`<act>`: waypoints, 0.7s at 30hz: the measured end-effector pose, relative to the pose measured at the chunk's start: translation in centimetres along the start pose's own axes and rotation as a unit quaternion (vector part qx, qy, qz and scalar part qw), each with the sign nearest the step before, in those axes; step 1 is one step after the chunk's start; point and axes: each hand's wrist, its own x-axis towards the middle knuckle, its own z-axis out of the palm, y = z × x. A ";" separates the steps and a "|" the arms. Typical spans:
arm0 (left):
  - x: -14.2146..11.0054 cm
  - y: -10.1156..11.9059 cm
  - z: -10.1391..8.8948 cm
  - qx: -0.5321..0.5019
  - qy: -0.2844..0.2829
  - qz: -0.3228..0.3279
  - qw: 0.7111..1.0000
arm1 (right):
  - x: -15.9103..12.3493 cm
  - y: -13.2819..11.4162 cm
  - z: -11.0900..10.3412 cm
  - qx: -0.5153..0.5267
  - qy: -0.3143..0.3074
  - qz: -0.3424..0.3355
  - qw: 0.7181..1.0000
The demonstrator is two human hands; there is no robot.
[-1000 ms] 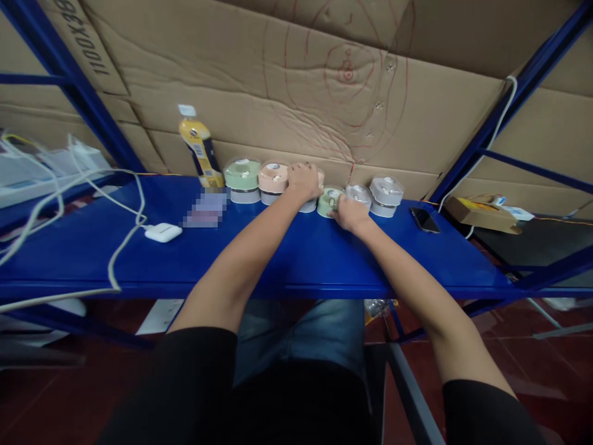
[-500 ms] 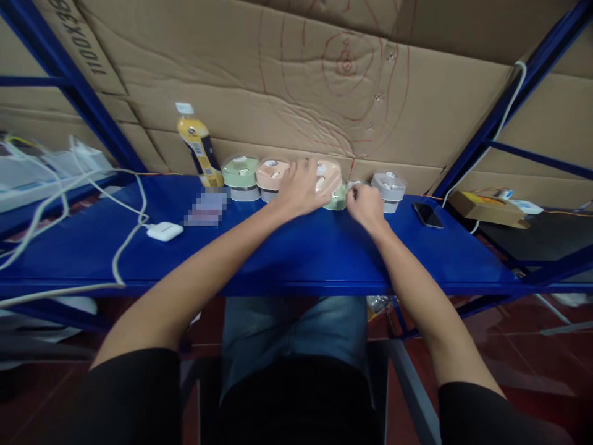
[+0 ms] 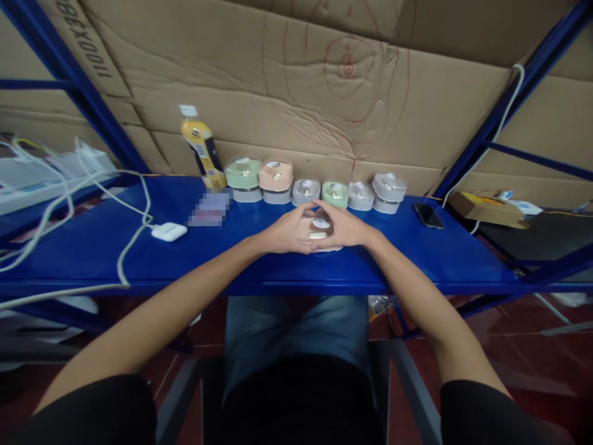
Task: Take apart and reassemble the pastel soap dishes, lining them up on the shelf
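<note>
Between my two hands is a small rounded box with a clear lid, peach-toned, with a white round sticker and a pale handle on top. My left hand wraps its left side and my right hand its right, with the fingertips meeting at the far side. Just behind them stand single boxes: a grey box, a green box and another grey box. Farther left, a green box and a peach box each sit on a grey one. Two grey boxes are stacked at the right.
A yellow drink bottle stands by the cardboard wall. On the blue shelf lie a white earphone case, a blurred-out flat item, a white cable and a phone. An open carton lies at right.
The peach box has come off the row toward me and is now between both hands. My right hand has left the small boxes and moved left and nearer to join my left hand.
</note>
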 end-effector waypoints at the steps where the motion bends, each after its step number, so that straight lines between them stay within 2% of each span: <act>1: -0.1 0.0 0.1 -0.004 0.005 -0.011 1.000 | -0.1 -0.2 -0.1 -0.006 -0.004 -0.001 1.000; 6: -0.4 -0.4 0.5 -0.030 0.008 -0.025 0.999 | -0.5 -0.6 -0.7 -0.012 0.013 0.006 1.000; 10: -0.6 -1.2 0.1 0.015 0.025 -0.040 0.999 | -1.1 0.6 -2.3 0.015 0.088 0.044 0.995; 14: -0.9 -1.0 -0.3 0.082 -0.026 0.039 0.996 | -2.4 3.1 -4.5 0.020 0.169 0.112 0.979; 17: -1.0 -0.4 -0.5 0.097 -0.052 0.060 0.992 | -3.1 4.6 -5.5 -0.010 0.164 0.155 0.974; 21: -0.8 -0.3 -1.2 0.085 -0.030 0.046 0.995 | -3.5 5.2 -5.7 -0.022 0.135 0.195 0.971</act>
